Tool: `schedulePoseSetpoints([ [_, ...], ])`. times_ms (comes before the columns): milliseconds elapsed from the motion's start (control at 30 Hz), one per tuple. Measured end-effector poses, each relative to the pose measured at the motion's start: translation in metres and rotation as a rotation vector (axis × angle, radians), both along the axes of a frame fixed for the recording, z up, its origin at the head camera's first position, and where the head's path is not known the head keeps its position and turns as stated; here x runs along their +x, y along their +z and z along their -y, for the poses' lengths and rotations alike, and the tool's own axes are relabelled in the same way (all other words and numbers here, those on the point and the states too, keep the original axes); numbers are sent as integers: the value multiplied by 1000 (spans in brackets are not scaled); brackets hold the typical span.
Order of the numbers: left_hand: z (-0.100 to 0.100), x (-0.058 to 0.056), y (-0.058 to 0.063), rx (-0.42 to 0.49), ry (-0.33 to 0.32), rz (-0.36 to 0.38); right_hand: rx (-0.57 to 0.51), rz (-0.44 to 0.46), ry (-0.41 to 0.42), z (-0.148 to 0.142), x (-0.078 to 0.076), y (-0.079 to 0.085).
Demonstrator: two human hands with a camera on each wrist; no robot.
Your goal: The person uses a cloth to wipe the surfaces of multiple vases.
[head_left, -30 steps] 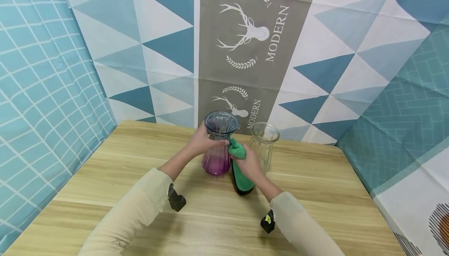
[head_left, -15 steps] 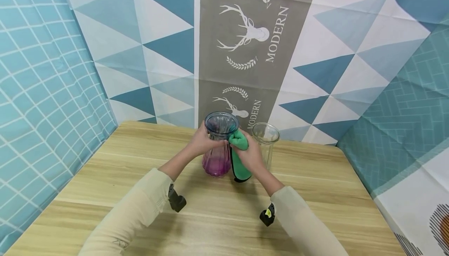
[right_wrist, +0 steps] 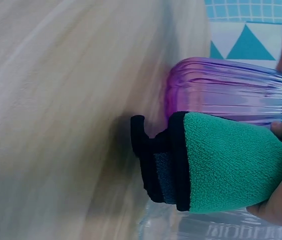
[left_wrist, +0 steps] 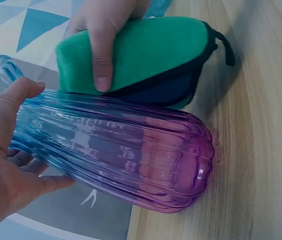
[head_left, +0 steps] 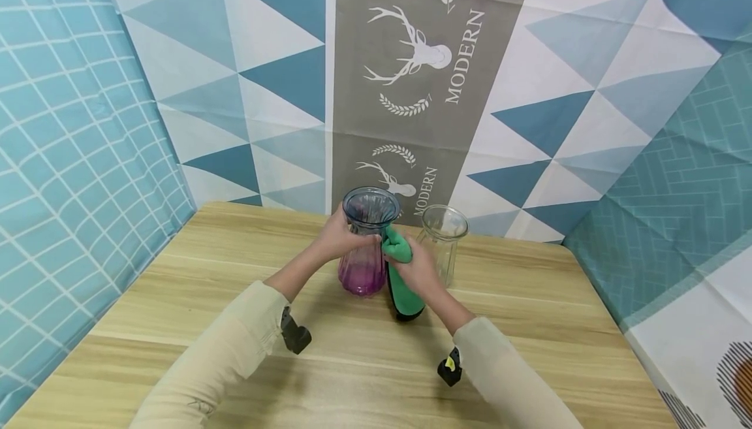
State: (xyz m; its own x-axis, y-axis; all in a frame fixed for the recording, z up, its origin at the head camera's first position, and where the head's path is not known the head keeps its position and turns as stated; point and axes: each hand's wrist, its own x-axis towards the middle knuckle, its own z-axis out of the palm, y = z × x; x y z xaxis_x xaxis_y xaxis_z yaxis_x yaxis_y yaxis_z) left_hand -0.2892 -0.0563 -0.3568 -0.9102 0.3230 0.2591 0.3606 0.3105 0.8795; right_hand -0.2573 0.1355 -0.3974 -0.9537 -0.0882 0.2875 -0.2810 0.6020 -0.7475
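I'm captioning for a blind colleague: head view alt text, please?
A left hand grips a purple-and-blue glass vase on a wooden table while the right hand holds a green cloth beside it. A clear glass vase stands to the right.

Right hand (head_left: 420,267) and green cloth (right_wrist: 233,165) rose, then dropped back, apparently along purple-blue vase (left_wrist: 126,147).

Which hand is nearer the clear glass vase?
Right. The right hand, gripping a black-edged green cloth, is just left of the clear glass vase; the left hand is farther left, gripping a blue-and-purple glass vase.
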Motion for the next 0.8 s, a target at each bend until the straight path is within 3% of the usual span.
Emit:
schedulePoseSetpoints([
  [300,1,0,0,-10,7,3,125,43,10,-4,3,-12],
  [500,0,2,-1,-27,33,32,76,63,13,-5,2,-9],
  [800,0,-1,-1,18,5,-60,-33,-38,-12,-2,0,15],
])
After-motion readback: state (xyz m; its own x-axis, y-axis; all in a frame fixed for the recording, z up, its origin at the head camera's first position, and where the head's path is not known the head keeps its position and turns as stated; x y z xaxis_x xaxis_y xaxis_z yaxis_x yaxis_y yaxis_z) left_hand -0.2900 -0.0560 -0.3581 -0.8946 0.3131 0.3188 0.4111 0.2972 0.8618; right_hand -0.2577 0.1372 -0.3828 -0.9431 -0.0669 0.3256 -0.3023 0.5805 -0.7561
